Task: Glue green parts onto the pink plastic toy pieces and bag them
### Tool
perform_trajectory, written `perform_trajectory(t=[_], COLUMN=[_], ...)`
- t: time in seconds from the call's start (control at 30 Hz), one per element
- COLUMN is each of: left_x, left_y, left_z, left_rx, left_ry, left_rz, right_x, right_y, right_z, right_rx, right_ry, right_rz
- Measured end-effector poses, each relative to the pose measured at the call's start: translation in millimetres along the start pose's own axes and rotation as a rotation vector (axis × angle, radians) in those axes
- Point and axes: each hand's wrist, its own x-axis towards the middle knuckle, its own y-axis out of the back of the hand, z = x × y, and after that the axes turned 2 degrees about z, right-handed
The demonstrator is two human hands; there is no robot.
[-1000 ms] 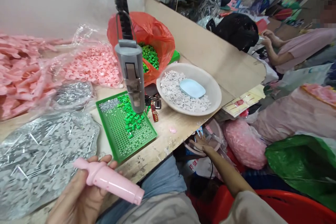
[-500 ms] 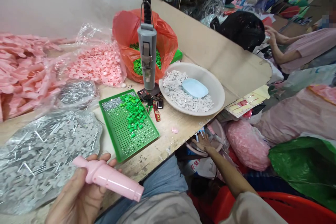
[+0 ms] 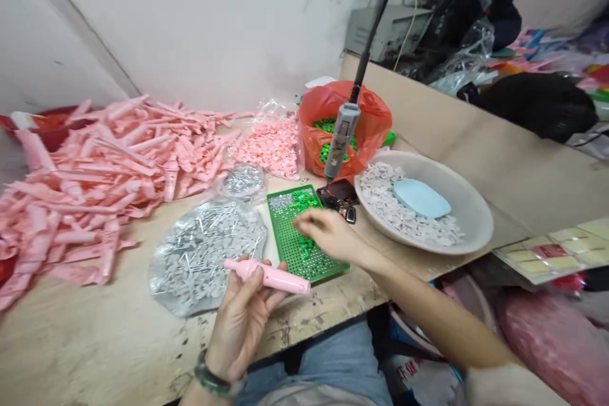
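Pink plastic tube, tapered neck, left hand

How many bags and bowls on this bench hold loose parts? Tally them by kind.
Red plastic bag: 1
Clear plastic bags: 3 (pink-disc bag, grey-tag bag, small silvery bag)
White bowl: 1
Total: 5

Left hand: a dark beaded bracelet is worn at the wrist. Right arm: bare along the forearm, the upper part being covered by a loose pale beige sleeve. Legs: blue denim jeans are worn, seen at the near edge of the scene below the bench.
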Motion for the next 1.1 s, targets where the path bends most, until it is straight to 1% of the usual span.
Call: perform_trajectory(t=[0.03,0.1,0.13,0.17,0.23,0.3,0.4,0.5,0.6,0.7,0.87,0.97,1.1], left_x=[-1,-3,-3,-4,-5,-6,-4,0,1,-1,-4,0,2], left_y=[1,6,10,13,21,26,29,25,19,16,23,26,21], left_z=[2,7,9,12,17,22,29,32,32,31,29,28,27], left_rx=[0.018,0.022,0.009,-0.009,-0.042,-0.067,-0.086,-0.081,-0.033,0.040,0.122,0.149,0.223], left_ry=[-0.025,-0.089,-0.123,-0.155,-0.204,-0.237,-0.277,-0.287,-0.272,-0.253,-0.269,-0.288,-0.319], left_rz=[0.018,0.067,0.086,0.102,0.127,0.146,0.152,0.129,0.120,0.117,0.146,0.150,0.116], right_x=[39,109,137,158,182,188,182,178,187,204,221,219,206], right_y=[-11,-29,-35,-39,-44,-48,-52,-57,-58,-55,-50,-47,-38], right_z=[-4,-6,-4,-3,2,7,13,16,21,27,29,30,32], right_rx=[-0.245,-0.363,-0.403,-0.437,-0.494,-0.539,-0.590,-0.637,-0.670,-0.671,-0.629,-0.605,-0.567], right_ry=[-0.042,-0.097,-0.121,-0.151,-0.189,-0.196,-0.182,-0.200,-0.234,-0.273,-0.324,-0.310,-0.274], right_rz=[0.120,0.193,0.217,0.230,0.251,0.271,0.291,0.293,0.301,0.324,0.370,0.388,0.412])
